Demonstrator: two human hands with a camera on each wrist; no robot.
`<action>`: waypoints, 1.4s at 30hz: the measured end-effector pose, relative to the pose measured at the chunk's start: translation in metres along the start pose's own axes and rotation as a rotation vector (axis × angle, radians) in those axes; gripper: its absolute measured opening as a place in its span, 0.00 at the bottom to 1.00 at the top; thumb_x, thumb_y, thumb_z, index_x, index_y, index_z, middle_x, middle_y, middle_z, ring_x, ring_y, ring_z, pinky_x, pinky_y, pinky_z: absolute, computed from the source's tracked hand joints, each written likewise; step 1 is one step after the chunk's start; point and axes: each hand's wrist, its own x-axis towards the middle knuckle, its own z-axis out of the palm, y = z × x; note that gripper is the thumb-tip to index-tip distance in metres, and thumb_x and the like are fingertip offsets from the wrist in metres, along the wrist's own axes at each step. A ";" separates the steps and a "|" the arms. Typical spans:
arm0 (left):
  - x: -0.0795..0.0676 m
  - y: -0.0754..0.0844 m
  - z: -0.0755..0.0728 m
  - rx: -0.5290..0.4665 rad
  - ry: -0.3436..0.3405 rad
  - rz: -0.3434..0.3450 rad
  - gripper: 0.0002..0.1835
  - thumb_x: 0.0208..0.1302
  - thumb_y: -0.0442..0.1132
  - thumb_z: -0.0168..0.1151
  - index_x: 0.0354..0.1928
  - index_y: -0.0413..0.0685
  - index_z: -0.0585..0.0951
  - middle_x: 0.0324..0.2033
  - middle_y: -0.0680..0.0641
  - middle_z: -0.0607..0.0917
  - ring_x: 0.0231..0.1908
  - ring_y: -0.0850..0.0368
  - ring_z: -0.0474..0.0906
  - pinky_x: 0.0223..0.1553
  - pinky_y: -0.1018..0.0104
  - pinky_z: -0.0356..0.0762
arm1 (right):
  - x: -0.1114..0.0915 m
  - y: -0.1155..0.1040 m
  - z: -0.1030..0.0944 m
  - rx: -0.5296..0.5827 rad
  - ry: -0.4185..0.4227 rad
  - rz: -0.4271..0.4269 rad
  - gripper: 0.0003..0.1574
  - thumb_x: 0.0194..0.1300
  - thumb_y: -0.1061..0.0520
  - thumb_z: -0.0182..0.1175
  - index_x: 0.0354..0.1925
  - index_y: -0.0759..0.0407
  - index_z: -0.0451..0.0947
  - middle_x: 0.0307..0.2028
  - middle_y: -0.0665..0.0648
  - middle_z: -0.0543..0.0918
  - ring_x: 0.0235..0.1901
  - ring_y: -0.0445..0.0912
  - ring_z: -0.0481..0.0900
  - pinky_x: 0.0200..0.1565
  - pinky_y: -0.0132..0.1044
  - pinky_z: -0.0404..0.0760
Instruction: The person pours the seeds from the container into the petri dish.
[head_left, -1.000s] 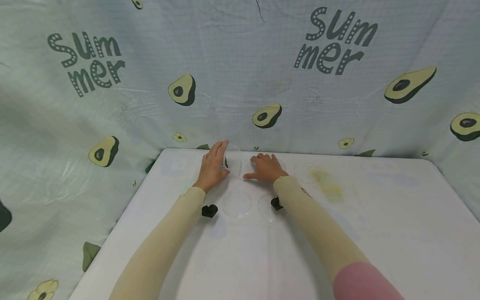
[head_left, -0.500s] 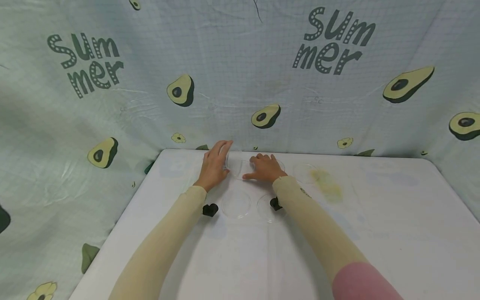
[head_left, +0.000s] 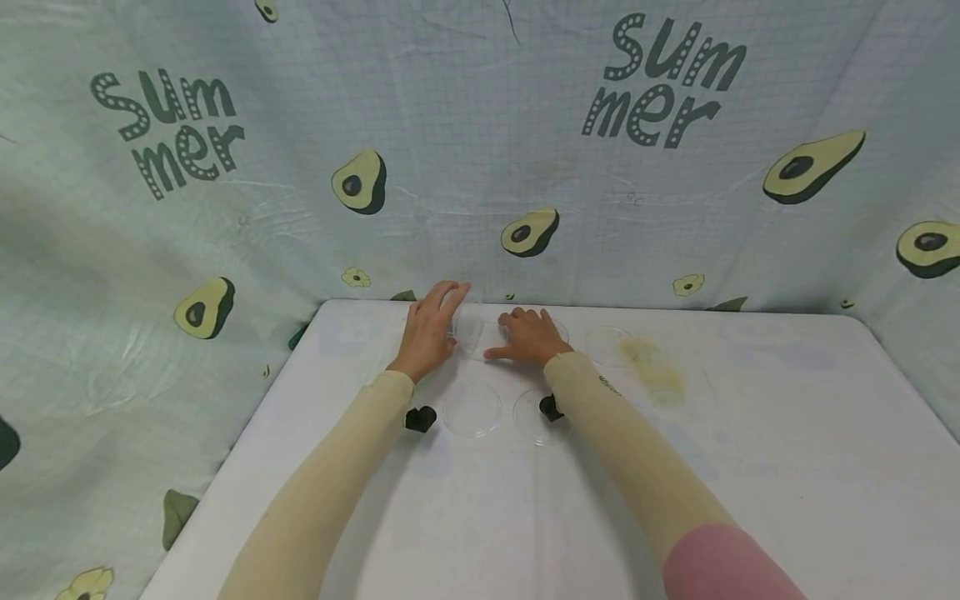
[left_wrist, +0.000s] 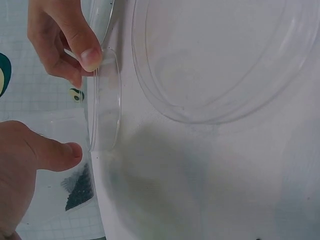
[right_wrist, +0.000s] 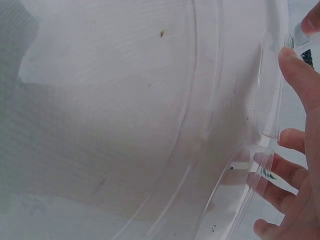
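In the head view my left hand (head_left: pixel 427 332) holds a clear container (head_left: pixel 468 327) at the table's far edge, thumb and fingers around its side. The left wrist view shows dark grains (left_wrist: pixel 80 190) gathered in a corner of this see-through container, beyond the left thumb. My right hand (head_left: pixel 528 335) is just to the right. Its thumb and index finger span a small clear dish (right_wrist: pixel 270 95) in the right wrist view, with fingertips right at the rim. Its other fingers (right_wrist: pixel 285 172) touch a second clear dish (right_wrist: pixel 225 195) beside it.
Two clear round dishes, one left (head_left: pixel 472 410) and one right (head_left: pixel 528 417), lie nearer on the white table (head_left: pixel 465 517). Another round outline (head_left: pixel 603 346) shows to the right, by a yellowish stain (head_left: pixel 654 371). A patterned curtain (head_left: pixel 450 125) hangs behind the table's far edge.
My left hand's upper fingers have shifted a little right, and the clear container has tilted rightward with them. The dark patch seen beside the fingers earlier is now hidden in the head view.
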 end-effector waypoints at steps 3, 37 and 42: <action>0.001 0.001 0.000 0.000 -0.010 0.005 0.51 0.45 0.27 0.75 0.72 0.58 0.62 0.67 0.48 0.65 0.68 0.52 0.61 0.61 0.45 0.66 | 0.000 0.001 0.000 0.005 0.001 -0.004 0.50 0.55 0.27 0.62 0.65 0.55 0.70 0.64 0.61 0.73 0.64 0.58 0.70 0.71 0.61 0.55; 0.013 0.006 0.002 0.095 -0.068 0.074 0.48 0.50 0.26 0.71 0.71 0.62 0.62 0.67 0.48 0.66 0.70 0.52 0.59 0.67 0.46 0.63 | 0.001 0.005 0.001 0.009 0.019 -0.031 0.49 0.54 0.26 0.62 0.64 0.55 0.71 0.61 0.62 0.74 0.62 0.59 0.71 0.70 0.60 0.57; 0.015 0.007 0.002 0.116 -0.069 0.091 0.47 0.51 0.26 0.70 0.71 0.62 0.62 0.67 0.47 0.66 0.70 0.51 0.59 0.67 0.47 0.64 | 0.002 0.006 0.001 0.006 0.024 -0.033 0.49 0.54 0.26 0.62 0.63 0.55 0.71 0.61 0.61 0.74 0.62 0.59 0.71 0.70 0.60 0.57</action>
